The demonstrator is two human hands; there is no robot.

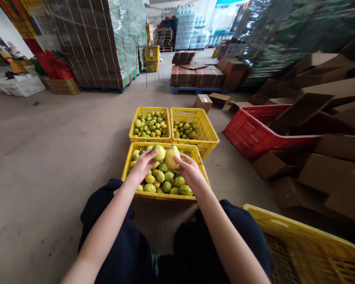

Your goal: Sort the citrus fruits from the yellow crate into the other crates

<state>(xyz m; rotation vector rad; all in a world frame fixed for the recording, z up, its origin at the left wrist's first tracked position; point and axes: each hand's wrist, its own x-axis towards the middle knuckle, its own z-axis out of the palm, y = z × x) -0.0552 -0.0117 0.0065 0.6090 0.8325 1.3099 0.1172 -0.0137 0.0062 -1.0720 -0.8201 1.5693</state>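
My left hand (146, 161) is closed round a greenish-yellow lemon (159, 153). Beside it, my right hand (189, 167) grips a larger, paler yellow lemon (172, 157) with its tip pointing up. The two fruits are side by side, held above the near yellow crate (165, 195). Green and yellow lemons (166, 186) fill much of that crate. Behind it stand two more yellow crates: the left one (150, 139) holds many small greenish lemons (152, 124), and the right one (208, 122) has fewer lemons (185, 129) on its bottom.
At my right knee is another yellow crate (298, 228). A red crate (251, 130) and a heap of cardboard boxes (337, 173) lie to the right. Further back are wrapped pallet stacks (91, 43) and flat cartons on a blue pallet (185, 90). Concrete floor (62, 150) stretches left.
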